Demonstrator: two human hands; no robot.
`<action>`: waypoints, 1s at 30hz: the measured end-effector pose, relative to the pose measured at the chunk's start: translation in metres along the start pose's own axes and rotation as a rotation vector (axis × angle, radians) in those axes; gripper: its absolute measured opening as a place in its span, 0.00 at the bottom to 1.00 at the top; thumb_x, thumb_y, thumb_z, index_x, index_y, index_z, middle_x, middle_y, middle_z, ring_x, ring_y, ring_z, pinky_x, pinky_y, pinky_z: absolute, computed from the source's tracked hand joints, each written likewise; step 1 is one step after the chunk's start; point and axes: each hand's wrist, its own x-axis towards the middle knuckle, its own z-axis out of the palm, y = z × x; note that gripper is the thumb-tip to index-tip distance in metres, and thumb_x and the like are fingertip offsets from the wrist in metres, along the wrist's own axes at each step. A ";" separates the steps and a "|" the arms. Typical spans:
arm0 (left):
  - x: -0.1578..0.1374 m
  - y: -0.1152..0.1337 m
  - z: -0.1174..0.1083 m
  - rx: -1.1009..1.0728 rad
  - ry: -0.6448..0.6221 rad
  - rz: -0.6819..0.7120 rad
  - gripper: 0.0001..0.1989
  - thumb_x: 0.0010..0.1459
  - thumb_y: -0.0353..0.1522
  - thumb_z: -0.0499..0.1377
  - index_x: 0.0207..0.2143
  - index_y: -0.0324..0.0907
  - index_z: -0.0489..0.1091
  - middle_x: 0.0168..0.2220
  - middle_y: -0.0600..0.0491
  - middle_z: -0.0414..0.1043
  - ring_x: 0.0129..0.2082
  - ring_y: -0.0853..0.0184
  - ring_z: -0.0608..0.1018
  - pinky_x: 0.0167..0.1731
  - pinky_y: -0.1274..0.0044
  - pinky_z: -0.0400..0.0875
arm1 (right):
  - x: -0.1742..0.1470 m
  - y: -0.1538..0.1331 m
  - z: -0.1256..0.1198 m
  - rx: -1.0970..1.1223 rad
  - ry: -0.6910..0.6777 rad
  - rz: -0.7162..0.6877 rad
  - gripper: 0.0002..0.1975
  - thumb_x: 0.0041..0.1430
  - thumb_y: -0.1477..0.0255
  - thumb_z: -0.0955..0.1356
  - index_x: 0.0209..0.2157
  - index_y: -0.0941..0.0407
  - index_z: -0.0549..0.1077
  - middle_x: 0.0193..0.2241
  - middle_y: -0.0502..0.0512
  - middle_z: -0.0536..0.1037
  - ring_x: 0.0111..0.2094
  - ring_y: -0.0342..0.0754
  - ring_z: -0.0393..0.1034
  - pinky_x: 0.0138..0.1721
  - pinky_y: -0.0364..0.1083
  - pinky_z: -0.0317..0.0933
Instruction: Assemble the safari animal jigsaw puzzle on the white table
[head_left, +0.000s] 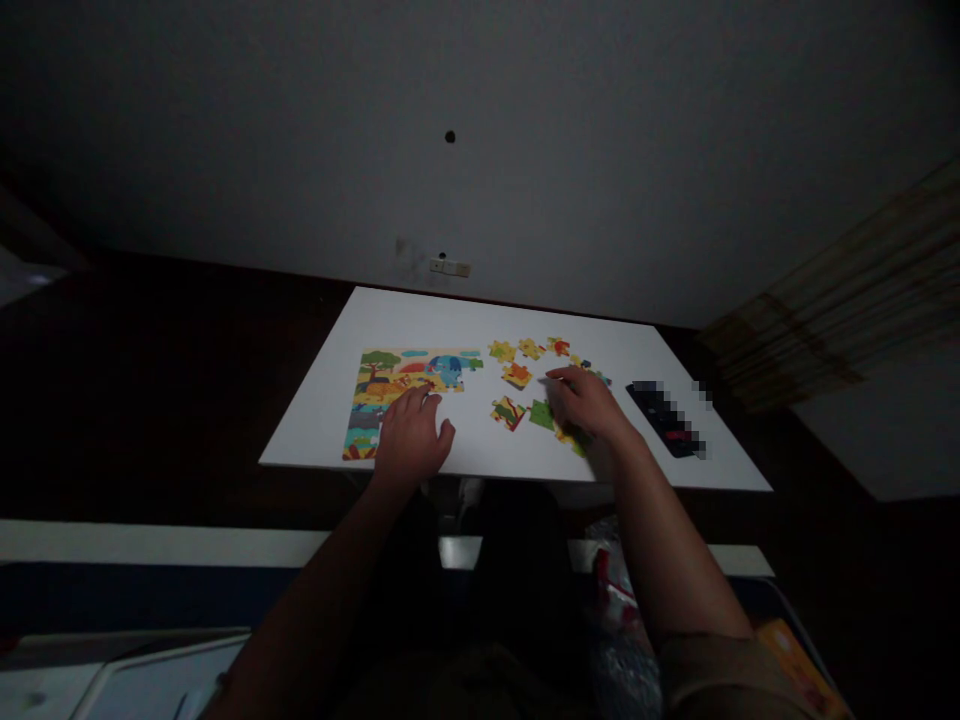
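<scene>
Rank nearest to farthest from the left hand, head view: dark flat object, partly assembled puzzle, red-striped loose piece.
1. Partly assembled puzzle: partly covered by the left hand.
2. Red-striped loose piece: to that hand's right.
3. Dark flat object: far right, beyond the right hand.

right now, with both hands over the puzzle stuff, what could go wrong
The left hand lies at the joined puzzle section, so a sideways push might shift it or pull it apart. The right hand is among loose pieces and partly hides some; it could nudge them out of place. The yellow piece by the right wrist lies toward the near edge of the table and might get brushed off.
</scene>
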 end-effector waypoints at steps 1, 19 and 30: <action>0.000 0.000 0.000 0.006 -0.003 -0.003 0.18 0.59 0.36 0.51 0.51 0.42 0.67 0.58 0.45 0.65 0.59 0.54 0.65 0.60 0.62 0.59 | -0.014 -0.005 0.002 0.007 0.015 0.005 0.15 0.59 0.73 0.62 0.44 0.51 0.76 0.45 0.57 0.78 0.48 0.53 0.71 0.52 0.53 0.62; 0.006 0.004 0.005 0.047 -0.010 0.036 0.19 0.60 0.38 0.50 0.51 0.43 0.67 0.58 0.46 0.65 0.59 0.55 0.67 0.60 0.59 0.59 | -0.091 -0.011 0.012 0.073 0.154 0.118 0.12 0.59 0.73 0.60 0.37 0.50 0.74 0.39 0.53 0.77 0.44 0.51 0.70 0.49 0.49 0.64; 0.002 0.004 0.004 0.056 0.009 0.011 0.18 0.59 0.37 0.51 0.51 0.44 0.67 0.58 0.47 0.66 0.58 0.55 0.67 0.60 0.62 0.59 | -0.008 0.023 0.001 -0.345 0.050 0.429 0.23 0.55 0.56 0.67 0.43 0.61 0.74 0.46 0.72 0.71 0.52 0.65 0.63 0.54 0.58 0.57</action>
